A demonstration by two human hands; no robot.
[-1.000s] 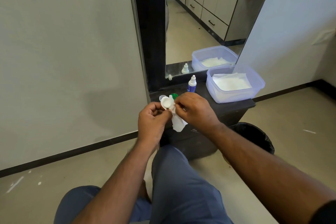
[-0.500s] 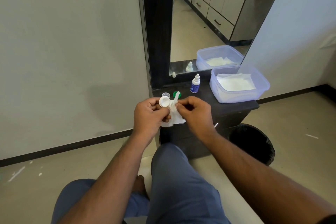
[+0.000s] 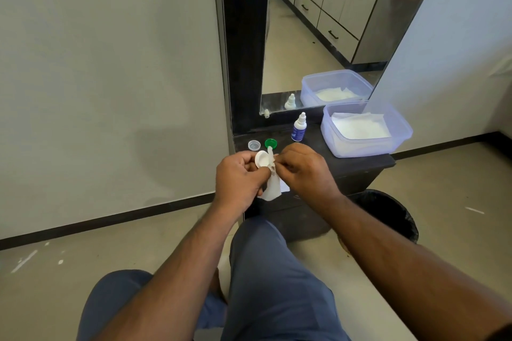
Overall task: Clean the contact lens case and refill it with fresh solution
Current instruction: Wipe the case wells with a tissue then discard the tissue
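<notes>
The left hand curls its fingers round the white contact lens case, one round well facing up above the knuckles. The right hand pinches a white tissue against the case's other end; the tissue hangs down between the two hands, and a twisted tip of it sticks up just above the case. Both hands hover over the near left part of a dark counter.

On the counter behind the hands lie two loose caps, a clear cap and a green cap, side by side and apart. Further right stands a small solution bottle, upright, with a white nozzle and blue label. Beside it sits a translucent plastic tub with white tissues inside.

A mirror in a black frame rises from the counter's back edge and reflects the bottle, the tub and a run of drawers. Grey walls flank it. A black bin stands on the beige floor, below the counter's right end. The person's knees in blue trousers fill the foreground.
</notes>
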